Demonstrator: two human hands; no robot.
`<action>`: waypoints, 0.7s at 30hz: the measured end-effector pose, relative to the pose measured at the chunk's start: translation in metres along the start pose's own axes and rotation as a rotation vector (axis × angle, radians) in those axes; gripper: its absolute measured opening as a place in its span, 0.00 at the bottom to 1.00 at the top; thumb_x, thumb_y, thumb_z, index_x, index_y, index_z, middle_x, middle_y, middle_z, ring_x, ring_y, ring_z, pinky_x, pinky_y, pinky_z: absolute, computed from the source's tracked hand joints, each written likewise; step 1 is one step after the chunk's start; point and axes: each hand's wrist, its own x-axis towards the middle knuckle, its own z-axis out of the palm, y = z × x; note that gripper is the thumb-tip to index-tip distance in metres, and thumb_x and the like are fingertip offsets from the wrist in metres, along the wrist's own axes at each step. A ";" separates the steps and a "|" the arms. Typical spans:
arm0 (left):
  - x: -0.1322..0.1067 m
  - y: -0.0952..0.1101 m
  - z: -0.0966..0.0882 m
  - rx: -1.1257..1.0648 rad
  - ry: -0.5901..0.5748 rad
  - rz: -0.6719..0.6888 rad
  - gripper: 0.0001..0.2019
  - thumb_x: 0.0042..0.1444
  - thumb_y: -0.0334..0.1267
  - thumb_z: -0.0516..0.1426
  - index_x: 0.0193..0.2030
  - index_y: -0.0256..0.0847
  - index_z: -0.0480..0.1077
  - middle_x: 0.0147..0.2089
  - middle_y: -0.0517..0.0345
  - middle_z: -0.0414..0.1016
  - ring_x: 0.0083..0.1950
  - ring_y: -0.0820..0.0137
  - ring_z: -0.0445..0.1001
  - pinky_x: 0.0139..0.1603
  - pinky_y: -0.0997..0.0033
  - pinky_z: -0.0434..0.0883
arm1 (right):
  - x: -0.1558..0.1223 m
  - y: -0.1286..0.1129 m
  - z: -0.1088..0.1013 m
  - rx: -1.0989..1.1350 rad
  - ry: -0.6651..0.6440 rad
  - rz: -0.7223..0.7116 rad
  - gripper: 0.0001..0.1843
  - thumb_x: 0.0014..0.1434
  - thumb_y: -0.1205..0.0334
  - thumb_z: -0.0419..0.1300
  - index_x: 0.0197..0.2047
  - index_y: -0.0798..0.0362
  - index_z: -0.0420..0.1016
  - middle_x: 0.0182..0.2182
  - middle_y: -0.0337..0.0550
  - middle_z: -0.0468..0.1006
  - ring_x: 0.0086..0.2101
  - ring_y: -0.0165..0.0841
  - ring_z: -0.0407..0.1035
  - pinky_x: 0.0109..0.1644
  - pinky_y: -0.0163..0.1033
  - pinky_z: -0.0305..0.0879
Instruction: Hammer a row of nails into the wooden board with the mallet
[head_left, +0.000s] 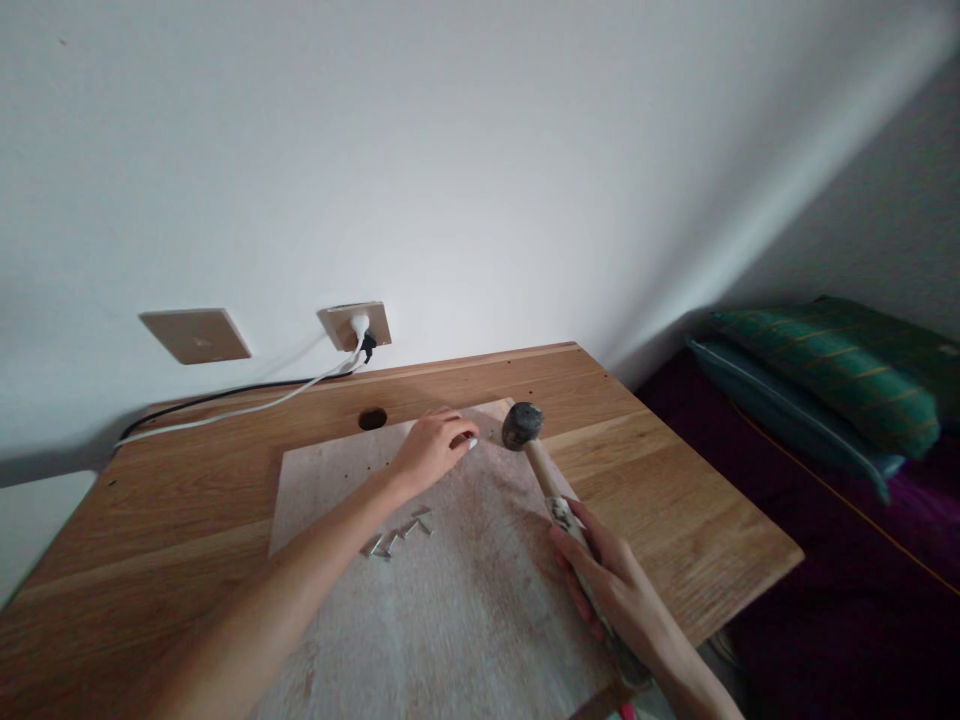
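My right hand (pixel 600 565) is wrapped round the worn handle of a mallet (pixel 523 426), whose dark, rounded head is held at the far right of a pale wooden board (pixel 450 580). Over the far part of that board, my left hand (pixel 435 450) is closed in a pinch. A small white thing (pixel 472 442) shows at its fingertips, too small to name. The mallet head is just to the right of these fingers, apart from them. Several metal nails (pixel 397 535) lie loose on the board, beside my left forearm.
The board rests on a wooden desk (pixel 660 480) against a white wall. A white plug (pixel 360 325) sits in a wall socket, with a white cable (pixel 277 402) and a black one along the desk's back edge. Green cushions (pixel 832 370) lie on purple bedding (pixel 825 590) at right.
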 end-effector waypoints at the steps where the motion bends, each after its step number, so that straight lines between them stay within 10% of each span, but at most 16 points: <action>1: 0.001 0.000 0.001 -0.007 0.006 -0.010 0.11 0.59 0.23 0.61 0.41 0.42 0.80 0.41 0.55 0.83 0.45 0.63 0.80 0.51 0.64 0.74 | -0.001 -0.002 0.001 -0.001 -0.003 0.002 0.36 0.66 0.34 0.55 0.63 0.57 0.65 0.14 0.26 0.64 0.13 0.27 0.55 0.14 0.28 0.56; 21: 0.004 0.001 -0.002 -0.178 0.035 -0.167 0.29 0.50 0.18 0.61 0.58 0.42 0.74 0.41 0.58 0.86 0.38 0.67 0.84 0.54 0.65 0.77 | -0.001 -0.023 0.019 -0.003 -0.099 -0.039 0.32 0.68 0.36 0.56 0.62 0.52 0.63 0.18 0.23 0.63 0.12 0.23 0.55 0.13 0.26 0.53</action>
